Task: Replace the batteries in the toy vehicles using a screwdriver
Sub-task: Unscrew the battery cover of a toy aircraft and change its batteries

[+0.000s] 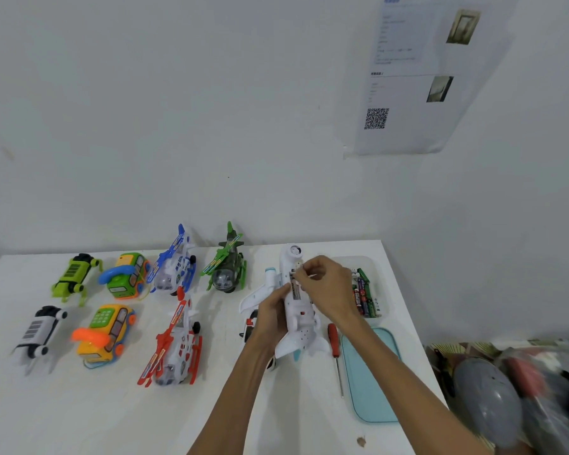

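A white toy airplane (pixel 299 326) lies belly-up on the white table (pixel 79 415), right of centre. My left hand (pixel 271 315) grips its body from the left side. My right hand (pixel 326 287) hovers over the open battery bay, fingertips pinching a battery (pixel 295 290) that sits in the bay. A red-handled screwdriver (pixel 335 349) lies on the table just right of the airplane, tip toward me. A clear tray (pixel 380 315) with several batteries (pixel 363 293) stands behind my right hand.
Left of the airplane stand two rows of toys: green and white robot dogs (pixel 74 279), two toy phones (pixel 125 275), blue (pixel 174 261), green (pixel 227 261) and red (pixel 174 343) helicopters. A teal lid (pixel 370 376) lies at the right table edge. Clutter sits beyond the edge.
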{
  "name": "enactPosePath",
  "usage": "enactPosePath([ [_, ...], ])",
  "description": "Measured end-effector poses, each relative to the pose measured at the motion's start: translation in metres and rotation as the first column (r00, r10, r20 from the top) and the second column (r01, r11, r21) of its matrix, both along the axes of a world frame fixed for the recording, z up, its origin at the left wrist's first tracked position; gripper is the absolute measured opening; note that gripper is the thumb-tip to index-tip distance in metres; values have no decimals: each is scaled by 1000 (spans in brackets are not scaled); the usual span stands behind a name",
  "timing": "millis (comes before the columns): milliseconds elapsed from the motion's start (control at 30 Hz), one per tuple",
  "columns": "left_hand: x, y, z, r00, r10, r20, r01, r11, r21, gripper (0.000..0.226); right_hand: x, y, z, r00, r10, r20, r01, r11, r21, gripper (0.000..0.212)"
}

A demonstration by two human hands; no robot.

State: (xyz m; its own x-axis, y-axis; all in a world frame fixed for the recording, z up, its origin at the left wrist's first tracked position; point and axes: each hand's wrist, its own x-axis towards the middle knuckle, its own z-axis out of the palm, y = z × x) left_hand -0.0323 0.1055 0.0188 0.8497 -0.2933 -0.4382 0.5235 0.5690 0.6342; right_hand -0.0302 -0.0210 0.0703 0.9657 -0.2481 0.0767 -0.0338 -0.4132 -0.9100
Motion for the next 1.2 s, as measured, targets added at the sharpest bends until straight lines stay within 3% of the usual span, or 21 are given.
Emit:
enactPosePath([
  [100,2,6,-1,999,42,8,-42,999,-12,30,0,-9,6,987,156,-28,-151,979,134,28],
  [200,0,8,0,998,42,43,-41,999,-29,28,-4,-12,11,963,271,-6,-270,961,56,40],
  [333,-7,9,3,994,-63,89,55,994,90,24,-6,-11,12,982,179,53,-177,984,-34,25],
  [467,-5,13,-3,995,-71,68,51,965,257,32,-7,-12,9,986,153,64,-149,987,-59,24],
  [533,-5,13,-4,996,-74,40,61,960,273,25,-9,-11,8,982,170,76,-164,983,-79,24],
  [733,-4,14,0,996,-92,16,85,965,248,34,-11,-6,3,966,224,127,-202,965,-165,22],
  [900,-6,17,2,998,-60,-18,61,991,122,19,-8,-5,-7,940,278,198,-218,936,-278,17],
  [1067,-5,17,1,997,-37,74,33,997,65,24,-15,-2,-17,879,383,283,-166,803,-572,12],
  [1200,-8,14,7,996,-36,83,34,999,27,38,-17,2,-18,890,390,238,-149,740,-656,15],
])
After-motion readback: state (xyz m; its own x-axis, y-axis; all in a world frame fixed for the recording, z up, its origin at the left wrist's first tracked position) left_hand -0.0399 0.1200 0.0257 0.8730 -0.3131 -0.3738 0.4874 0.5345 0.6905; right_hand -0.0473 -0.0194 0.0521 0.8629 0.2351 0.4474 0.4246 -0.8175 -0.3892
